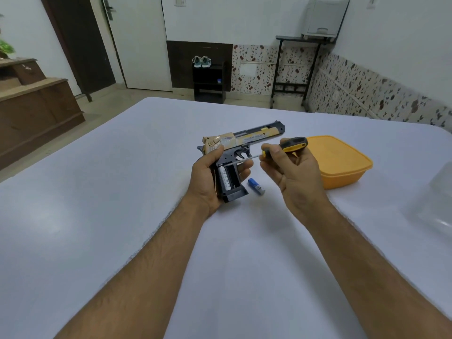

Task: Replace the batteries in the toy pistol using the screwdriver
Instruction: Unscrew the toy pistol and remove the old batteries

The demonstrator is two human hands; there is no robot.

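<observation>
Hands raised — left (208,177) grips pistol (241,140), right (291,167) screwdriver (286,146).

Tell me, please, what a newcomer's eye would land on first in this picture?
Probably the gold and black toy pistol at the centre, gripped by the left hand with its grip compartment open and a white battery inside. The right hand holds a yellow-handled screwdriver aimed at it. A blue battery lies on the white table, beside a lidded yellow container.

My left grip (208,177) holds the toy pistol (234,152) above the table (97,192). A loose battery (256,185) lies just right of it, a lidded box (342,162) farther right.
</observation>
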